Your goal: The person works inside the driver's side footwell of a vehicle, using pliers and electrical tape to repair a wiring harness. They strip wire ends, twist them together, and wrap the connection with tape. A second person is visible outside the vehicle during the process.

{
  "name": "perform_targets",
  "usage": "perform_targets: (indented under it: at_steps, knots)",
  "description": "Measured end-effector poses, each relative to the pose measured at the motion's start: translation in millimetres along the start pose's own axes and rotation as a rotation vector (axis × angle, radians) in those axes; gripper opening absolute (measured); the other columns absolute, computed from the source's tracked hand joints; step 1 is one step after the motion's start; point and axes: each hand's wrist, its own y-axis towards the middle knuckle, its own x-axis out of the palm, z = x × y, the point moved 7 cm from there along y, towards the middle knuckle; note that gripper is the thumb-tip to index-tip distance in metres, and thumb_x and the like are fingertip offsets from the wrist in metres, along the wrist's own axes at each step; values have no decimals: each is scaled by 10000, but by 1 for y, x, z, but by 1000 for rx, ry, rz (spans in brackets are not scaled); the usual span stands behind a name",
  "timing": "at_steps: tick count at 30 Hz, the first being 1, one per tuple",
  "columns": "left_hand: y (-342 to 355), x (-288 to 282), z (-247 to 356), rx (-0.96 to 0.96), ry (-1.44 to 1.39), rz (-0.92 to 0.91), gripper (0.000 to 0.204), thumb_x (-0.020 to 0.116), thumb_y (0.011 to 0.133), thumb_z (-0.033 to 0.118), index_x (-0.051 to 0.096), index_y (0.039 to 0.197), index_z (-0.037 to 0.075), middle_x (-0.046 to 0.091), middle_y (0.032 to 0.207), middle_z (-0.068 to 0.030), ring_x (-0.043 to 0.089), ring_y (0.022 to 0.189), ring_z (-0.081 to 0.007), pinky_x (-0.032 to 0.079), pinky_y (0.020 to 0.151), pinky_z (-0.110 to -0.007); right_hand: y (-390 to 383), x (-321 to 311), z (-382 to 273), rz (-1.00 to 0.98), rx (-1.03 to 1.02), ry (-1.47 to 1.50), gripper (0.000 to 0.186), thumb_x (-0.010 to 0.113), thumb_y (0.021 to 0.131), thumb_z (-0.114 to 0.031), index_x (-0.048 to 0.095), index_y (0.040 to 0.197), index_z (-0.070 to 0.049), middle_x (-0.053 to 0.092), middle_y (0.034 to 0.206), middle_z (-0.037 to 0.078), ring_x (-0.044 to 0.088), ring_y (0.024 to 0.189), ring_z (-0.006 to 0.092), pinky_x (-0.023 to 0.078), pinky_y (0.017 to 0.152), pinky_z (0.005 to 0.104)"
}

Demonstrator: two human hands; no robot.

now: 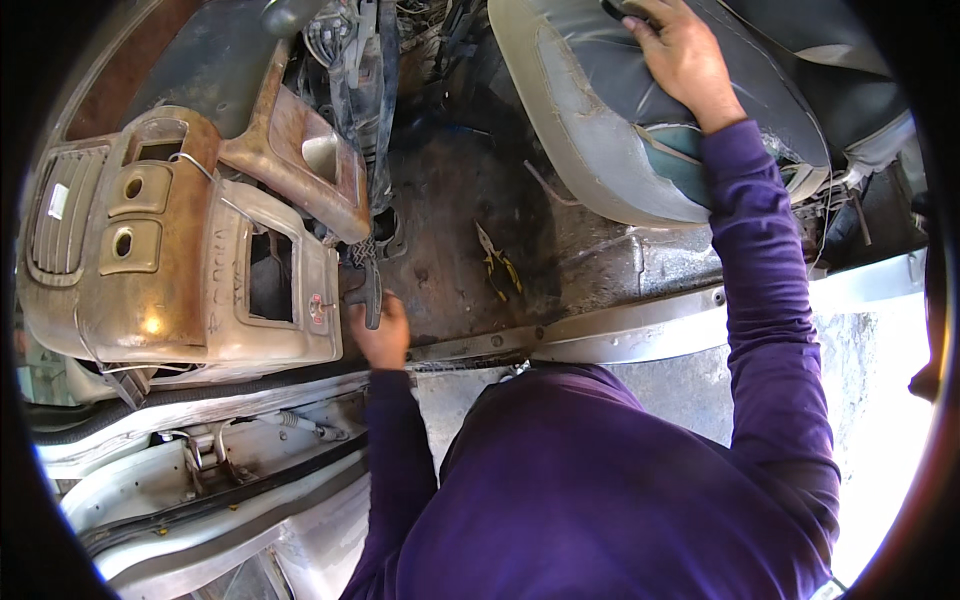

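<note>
1. The pedal (pixel 368 290), a dark ribbed bar, stands upright over the bare car floor (pixel 460 200), just right of the console (pixel 180 250).
2. The left hand (pixel 382 332) is closed around the pedal's lower end, knuckles up, fingers curled tight on it.
3. The left forearm, in a purple sleeve, rises straight from the lower edge across the door sill (pixel 620 325) to that hand.
4. The console lies tipped on its side; its openings and round holes look empty, and a thin wire runs over its top.
5. Yellow-handled pliers (pixel 497 263) lie on the floor, apart from both hands.
6. The right hand (pixel 680 50) lies palm-down on the seat (pixel 600 120), fingers bent over the grey cushion's top near a dark slot; I cannot tell whether it grips anything.
7. The right arm reaches far forward, nearly straight, across the sill.
</note>
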Motion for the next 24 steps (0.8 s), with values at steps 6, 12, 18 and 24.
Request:
perform_targets:
  at_steps: [6,12,18,24]
  knots:
    - [-61,5,112,-107,-689,-630,377,747,905,106,659,1262,23,692,1008,-128,678,756,-173,539,706,-306,-77,-58,-66,-100,96,489,250,706,954,-235,739,1122,-53,749,999,105,700,798,206,560,731,346]
    - [-12,-52,166,-250,-1159,-450,621,760,898,43,475,1444,-39,573,1344,-155,672,938,-152,545,799,-294,-193,31,-150,-587,695,1551,247,694,975,-61,630,1197,25,691,1019,33,620,942,93,515,848,265]
    - [4,-18,166,-262,-946,-596,488,768,902,109,576,1326,-40,649,1159,-137,676,833,-134,539,737,-276,-226,66,-143,-813,709,1341,234,678,992,-134,634,1163,19,672,932,41,600,820,89,516,726,289]
    - [-60,8,153,-342,-898,-714,571,768,899,83,523,1403,-29,685,1151,-118,686,929,-158,572,808,-301,-282,88,-155,-1180,605,1079,258,628,975,-176,641,1116,40,651,861,125,615,749,149,513,683,341]
